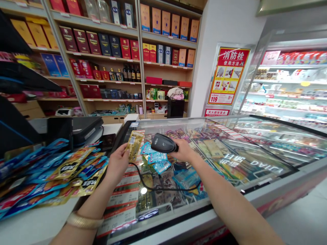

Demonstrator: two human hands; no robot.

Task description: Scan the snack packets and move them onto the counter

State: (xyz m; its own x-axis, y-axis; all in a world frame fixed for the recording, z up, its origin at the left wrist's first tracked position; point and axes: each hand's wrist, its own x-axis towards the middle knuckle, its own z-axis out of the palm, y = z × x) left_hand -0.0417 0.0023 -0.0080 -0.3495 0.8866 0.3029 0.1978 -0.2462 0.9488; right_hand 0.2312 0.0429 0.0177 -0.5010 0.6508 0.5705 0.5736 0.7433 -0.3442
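Observation:
In my left hand (119,162) is a gold snack packet (135,145), pinched at its left edge, with a pale barcode label facing up. My right hand (182,149) grips a black barcode scanner (163,143) by its handle, its head turned toward the packet and a short gap away from it. A black cable (163,189) loops over the glass below the scanner. Under the scanner, several small blue packets (157,157) lie on the glass top of the chest freezer (163,217). Most of the scanner's handle is hidden in my fingers.
On the white counter to the left spreads a pile of blue and gold snack packets (68,166). Dark checkout equipment (85,127) stands behind it. Shelves of boxed bottles (104,44) line the back wall. At the right is a lit, stocked refrigerated display (293,81).

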